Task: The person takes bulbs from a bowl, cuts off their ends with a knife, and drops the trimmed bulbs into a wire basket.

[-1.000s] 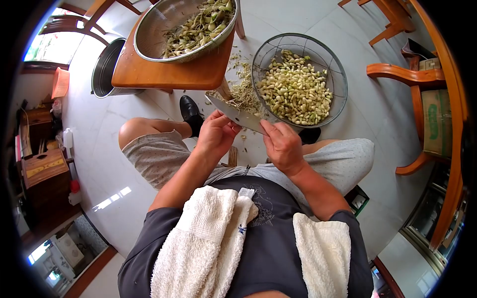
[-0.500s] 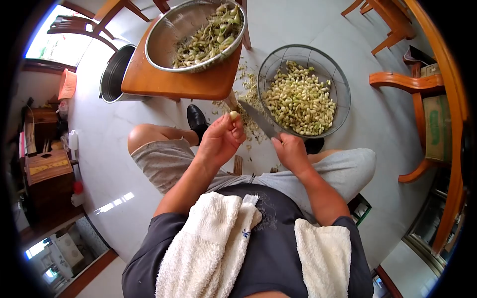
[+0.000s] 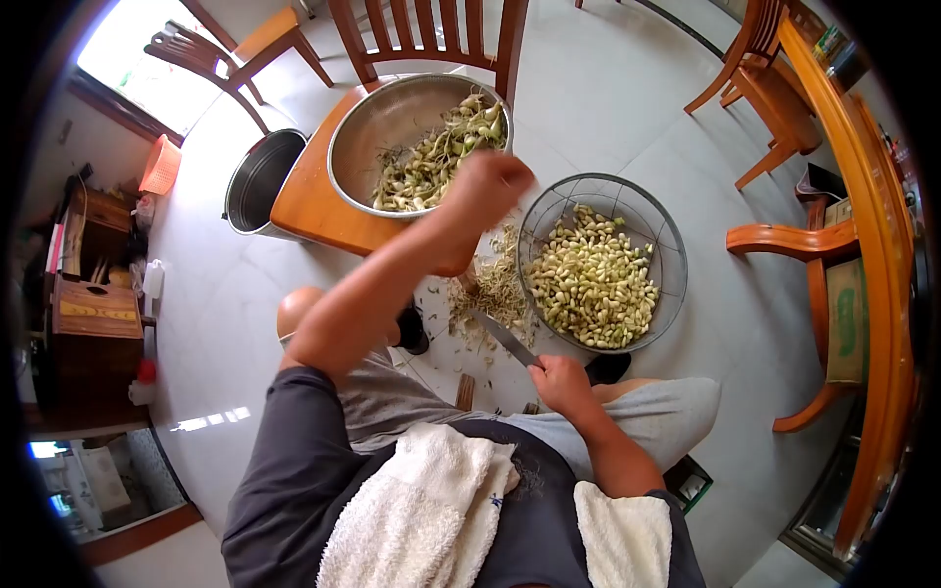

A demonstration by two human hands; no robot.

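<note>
My left hand (image 3: 493,183) is raised and blurred, over the right edge of a metal colander (image 3: 358,157); whether its fingers hold anything cannot be made out. Inside the colander lie untrimmed bulbs with stems and roots (image 3: 421,171). My right hand (image 3: 566,384) is wrapped round the handle of a knife (image 3: 505,338), its blade pointing up and left over the floor. Beyond the knife, a round wire basket (image 3: 669,294) holds a heap of pale trimmed bulbs (image 3: 593,279). Root and stem scraps (image 3: 500,291) are scattered on the floor left of the basket.
The colander stands on a wooden chair (image 3: 314,211). A dark metal bucket (image 3: 265,181) is left of it. Further wooden chairs (image 3: 779,108) and a long table edge (image 3: 833,127) are at the right. Cabinets (image 3: 98,309) stand at the left.
My left hand has moved from near the knife, with a pale bulb in its fingers, up and right to the colander's edge. The knife stays in my right hand; the view has tilted upward.
</note>
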